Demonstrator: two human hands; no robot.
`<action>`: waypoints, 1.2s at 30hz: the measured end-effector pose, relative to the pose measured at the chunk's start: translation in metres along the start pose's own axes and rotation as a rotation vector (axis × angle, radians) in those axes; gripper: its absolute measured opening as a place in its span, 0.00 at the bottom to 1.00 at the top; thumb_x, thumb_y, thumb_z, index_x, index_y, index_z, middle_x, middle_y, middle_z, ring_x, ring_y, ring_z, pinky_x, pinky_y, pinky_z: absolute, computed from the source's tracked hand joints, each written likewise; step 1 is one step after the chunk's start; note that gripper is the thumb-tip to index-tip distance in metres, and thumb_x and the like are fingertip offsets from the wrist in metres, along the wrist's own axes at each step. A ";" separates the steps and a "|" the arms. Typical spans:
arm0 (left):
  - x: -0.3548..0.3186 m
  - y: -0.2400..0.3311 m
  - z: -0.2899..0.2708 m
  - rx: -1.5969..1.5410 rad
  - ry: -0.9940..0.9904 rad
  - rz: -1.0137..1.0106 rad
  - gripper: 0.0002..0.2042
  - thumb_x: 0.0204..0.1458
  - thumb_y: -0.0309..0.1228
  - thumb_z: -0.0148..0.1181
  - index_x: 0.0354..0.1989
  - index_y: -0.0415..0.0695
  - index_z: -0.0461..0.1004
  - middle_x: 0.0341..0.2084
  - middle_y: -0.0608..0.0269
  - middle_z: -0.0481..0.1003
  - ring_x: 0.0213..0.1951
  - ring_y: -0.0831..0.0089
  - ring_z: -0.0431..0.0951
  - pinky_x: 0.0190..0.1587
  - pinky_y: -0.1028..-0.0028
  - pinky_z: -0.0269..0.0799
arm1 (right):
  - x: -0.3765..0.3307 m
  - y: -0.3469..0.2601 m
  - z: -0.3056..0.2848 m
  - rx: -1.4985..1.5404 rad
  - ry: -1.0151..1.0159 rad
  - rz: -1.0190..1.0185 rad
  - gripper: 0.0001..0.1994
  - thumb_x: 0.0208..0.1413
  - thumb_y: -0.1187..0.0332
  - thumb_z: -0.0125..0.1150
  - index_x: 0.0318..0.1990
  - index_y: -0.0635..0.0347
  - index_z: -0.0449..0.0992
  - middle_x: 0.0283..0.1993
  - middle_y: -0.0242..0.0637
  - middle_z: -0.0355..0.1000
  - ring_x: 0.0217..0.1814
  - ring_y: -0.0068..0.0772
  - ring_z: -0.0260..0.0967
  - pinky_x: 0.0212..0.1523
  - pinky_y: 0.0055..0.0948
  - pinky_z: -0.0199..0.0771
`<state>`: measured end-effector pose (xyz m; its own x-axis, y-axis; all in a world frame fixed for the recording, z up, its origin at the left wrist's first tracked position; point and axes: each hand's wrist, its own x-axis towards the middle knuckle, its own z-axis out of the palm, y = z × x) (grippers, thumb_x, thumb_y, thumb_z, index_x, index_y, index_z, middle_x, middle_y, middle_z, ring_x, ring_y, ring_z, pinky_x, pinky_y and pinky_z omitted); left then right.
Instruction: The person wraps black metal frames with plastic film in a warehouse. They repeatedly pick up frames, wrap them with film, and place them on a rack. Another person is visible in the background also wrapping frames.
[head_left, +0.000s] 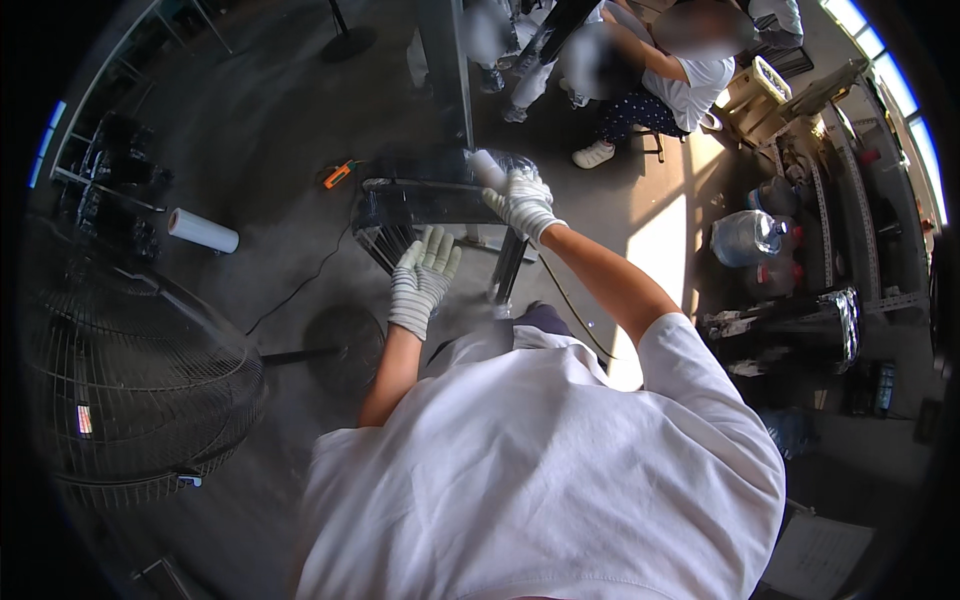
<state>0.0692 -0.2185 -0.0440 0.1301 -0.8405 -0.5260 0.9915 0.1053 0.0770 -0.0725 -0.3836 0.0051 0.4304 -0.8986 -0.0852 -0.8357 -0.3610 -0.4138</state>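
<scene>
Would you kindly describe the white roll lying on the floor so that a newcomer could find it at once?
Start at the large wire-caged fan on the person's left. Just beyond its upper edge, on the grey floor, lies the white roll, on its side and alone. Unlike the white roll in the gloved right hand, nobody touches it.

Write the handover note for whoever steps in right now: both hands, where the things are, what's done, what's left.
Left hand: gloved, flat on the dark wrapped bundle on the stand, steadying it.
Right hand: gloved, fingers closed on a white roll at the bundle's far top edge.
Spare white roll lies on the floor to the left; a cage fan stands nearer.
Done: clear film seems to cover part of the bundle.
Left: probably more wrapping; extent hard to tell.
</scene>
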 end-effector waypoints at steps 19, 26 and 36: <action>0.075 -0.036 0.087 -0.213 -0.110 -0.105 0.11 0.51 0.28 0.46 0.42 0.48 0.71 0.25 0.72 0.75 0.25 0.74 0.76 0.41 0.62 0.70 | 0.095 -0.033 0.032 0.103 0.040 -0.192 0.18 0.37 0.61 0.63 0.37 0.58 0.70 0.38 0.45 0.68 0.43 0.43 0.65 0.42 0.38 0.61; 0.108 -0.070 0.115 -0.091 -0.223 0.037 0.13 0.55 0.34 0.42 0.45 0.46 0.69 0.26 0.71 0.75 0.29 0.73 0.76 0.41 0.64 0.72 | 0.113 0.008 -0.006 0.149 -0.117 -0.260 0.27 0.38 0.55 0.61 0.44 0.65 0.65 0.45 0.51 0.64 0.49 0.48 0.64 0.46 0.40 0.64; 0.187 -0.127 0.230 0.502 -0.340 0.155 0.16 0.54 0.37 0.46 0.49 0.45 0.66 0.36 0.62 0.74 0.39 0.65 0.75 0.47 0.60 0.68 | 0.192 0.185 -0.187 0.461 0.070 -0.368 0.26 0.45 0.52 0.56 0.48 0.59 0.64 0.44 0.49 0.67 0.45 0.48 0.65 0.45 0.38 0.65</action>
<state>-0.0343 -0.5114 0.0430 0.1801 -0.9663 -0.1839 0.8249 0.0466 0.5633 -0.2087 -0.6699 0.0819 0.6275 -0.7546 0.1920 -0.3941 -0.5205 -0.7574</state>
